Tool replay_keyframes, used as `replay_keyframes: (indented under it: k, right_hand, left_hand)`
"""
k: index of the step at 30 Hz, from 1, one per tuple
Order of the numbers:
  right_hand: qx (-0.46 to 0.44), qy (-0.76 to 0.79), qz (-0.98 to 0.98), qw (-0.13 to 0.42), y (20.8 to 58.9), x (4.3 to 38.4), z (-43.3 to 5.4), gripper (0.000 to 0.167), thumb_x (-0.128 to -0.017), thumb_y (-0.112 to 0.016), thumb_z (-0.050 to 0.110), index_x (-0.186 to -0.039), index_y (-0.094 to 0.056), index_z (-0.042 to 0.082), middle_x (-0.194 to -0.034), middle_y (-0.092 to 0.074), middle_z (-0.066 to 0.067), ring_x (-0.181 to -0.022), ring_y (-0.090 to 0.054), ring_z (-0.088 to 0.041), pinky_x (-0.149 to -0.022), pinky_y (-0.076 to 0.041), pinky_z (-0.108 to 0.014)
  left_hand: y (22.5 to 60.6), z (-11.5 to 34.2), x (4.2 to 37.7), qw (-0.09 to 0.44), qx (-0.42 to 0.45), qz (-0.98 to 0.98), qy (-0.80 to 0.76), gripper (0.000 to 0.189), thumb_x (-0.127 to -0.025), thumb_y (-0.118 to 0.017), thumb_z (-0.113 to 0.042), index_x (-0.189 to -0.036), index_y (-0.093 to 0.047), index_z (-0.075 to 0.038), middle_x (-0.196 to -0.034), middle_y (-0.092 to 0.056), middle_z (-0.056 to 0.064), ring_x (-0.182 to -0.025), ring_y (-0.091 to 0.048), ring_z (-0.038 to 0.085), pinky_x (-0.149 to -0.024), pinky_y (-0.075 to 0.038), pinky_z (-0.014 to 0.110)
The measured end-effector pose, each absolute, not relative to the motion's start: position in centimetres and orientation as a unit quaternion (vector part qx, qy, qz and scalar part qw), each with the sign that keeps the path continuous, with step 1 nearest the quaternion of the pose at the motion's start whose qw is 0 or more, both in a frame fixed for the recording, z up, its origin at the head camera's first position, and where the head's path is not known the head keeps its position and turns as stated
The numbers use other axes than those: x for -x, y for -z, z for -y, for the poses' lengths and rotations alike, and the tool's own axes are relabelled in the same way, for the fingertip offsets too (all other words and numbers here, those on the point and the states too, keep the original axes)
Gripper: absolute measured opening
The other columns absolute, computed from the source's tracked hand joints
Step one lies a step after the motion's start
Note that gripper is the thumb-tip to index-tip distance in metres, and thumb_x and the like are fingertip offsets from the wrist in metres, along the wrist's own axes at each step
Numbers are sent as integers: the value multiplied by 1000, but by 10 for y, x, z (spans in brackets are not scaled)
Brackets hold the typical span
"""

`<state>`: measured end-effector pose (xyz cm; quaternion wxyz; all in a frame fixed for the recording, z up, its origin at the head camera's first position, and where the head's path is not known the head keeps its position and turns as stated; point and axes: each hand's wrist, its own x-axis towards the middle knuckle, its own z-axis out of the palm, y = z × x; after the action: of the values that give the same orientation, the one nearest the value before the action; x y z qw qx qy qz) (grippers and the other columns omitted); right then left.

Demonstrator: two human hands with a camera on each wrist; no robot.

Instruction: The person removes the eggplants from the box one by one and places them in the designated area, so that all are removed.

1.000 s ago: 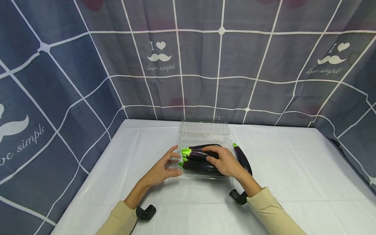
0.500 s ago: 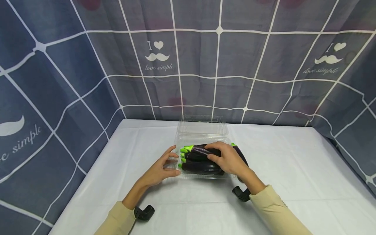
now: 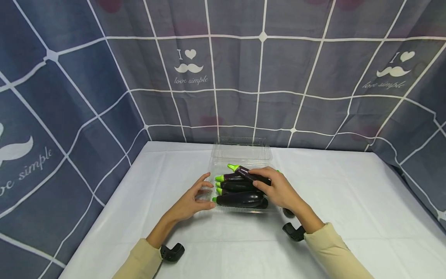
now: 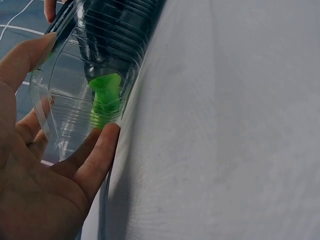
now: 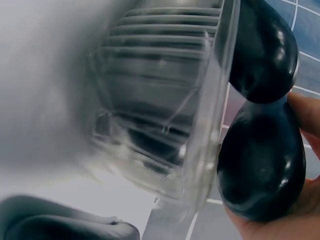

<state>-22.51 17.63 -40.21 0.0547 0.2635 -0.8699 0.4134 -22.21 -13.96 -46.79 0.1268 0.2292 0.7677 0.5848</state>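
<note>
Right hand [image 3: 275, 188]: fingers and thumb close round an eggplant [image 3: 246, 173], which lies on top of the pile of eggplants [image 3: 240, 199] inside the clear plastic container [image 3: 230, 210]. Over the past second this eggplant has shifted back and to the right, and its green stem now points obliquely toward the far left instead of lying in line with the others; more of the pile is exposed beneath. Judgement: it is not yet settled, and the work in hand remains unfinished. Left hand [image 3: 191, 199]: unchanged in position, fingers spread and touching the container's left end, not clenched, apparently steadying it. The lid [image 3: 242, 153] stands raised at the far side. A separate eggplant [image 3: 288, 212] lies outside, just beside the container's right end, mostly hidden behind the right hand and wrist
</note>
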Motion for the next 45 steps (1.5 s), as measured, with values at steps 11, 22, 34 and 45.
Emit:
replay_keyframes:
  k: [11,22,34,45]
  right_hand:
    - [-271,-428,860,63,407,223,-189,29,-95,-64,4,-124,-67,9,-125,-65,-5,-121,-56,-28,-99,-43,-51]
    - [-203,-456,865,61,410,221,-193,38,-91,-63,1,-126,-67,14,-122,-60,-5,-110,-55,-24,-85,-45,-44]
    - [-168,-489,856,25,408,216,-205,51,-87,-59,1,-136,-60,12,-124,-56,-14,-103,-54,-29,-81,-45,-43]
    - [-154,-519,841,3,411,209,-212,50,-90,-70,15,-138,-58,16,-131,-53,-12,-123,-48,-42,-96,-42,-59]
  left_hand:
    - [467,136,224,126,-232,-767,-585,53,-89,-75,-16,-133,-49,-3,-164,-8,-1,-139,-29,44,-100,-45,46]
    - [466,135,225,125,-227,-770,-583,52,-89,-76,-17,-132,-49,-3,-164,-9,-1,-139,-27,44,-101,-44,47]
    - [464,136,224,128,-222,-773,-580,53,-89,-76,-17,-132,-49,-3,-164,-8,-1,-139,-28,44,-100,-45,47]
    - [466,137,223,129,-218,-775,-579,53,-88,-77,-17,-132,-50,-4,-164,-9,-3,-139,-29,44,-101,-45,47]
